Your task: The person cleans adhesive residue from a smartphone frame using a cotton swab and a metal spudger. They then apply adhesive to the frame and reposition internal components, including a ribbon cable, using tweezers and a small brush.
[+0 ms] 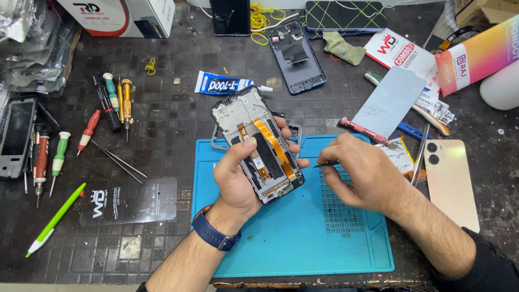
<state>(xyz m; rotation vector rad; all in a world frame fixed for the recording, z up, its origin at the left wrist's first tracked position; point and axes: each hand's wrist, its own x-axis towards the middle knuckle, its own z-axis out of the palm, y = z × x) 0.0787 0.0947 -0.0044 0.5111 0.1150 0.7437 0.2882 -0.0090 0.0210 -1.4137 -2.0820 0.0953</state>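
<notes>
The opened phone frame is gripped in the left hand, thumb laid across its face and fingers wrapped behind its far edge, and it is held tilted just above the near-left part of the blue work mat. The disassembly is judged to be well along: the back is already off, and the inner side is exposed, with an orange flex cable running down the middle, a dark central area and small boards at the lower end. A separate blue back housing is seen well beyond the left hand, and a gold back cover lies just past the right hand. The right hand is closed around a thin metal tool, its tip pointed at the frame's near edge, just beside it. Whether the tip touches cannot be told. The internal parts are still seated, so work inside appears to remain.
</notes>
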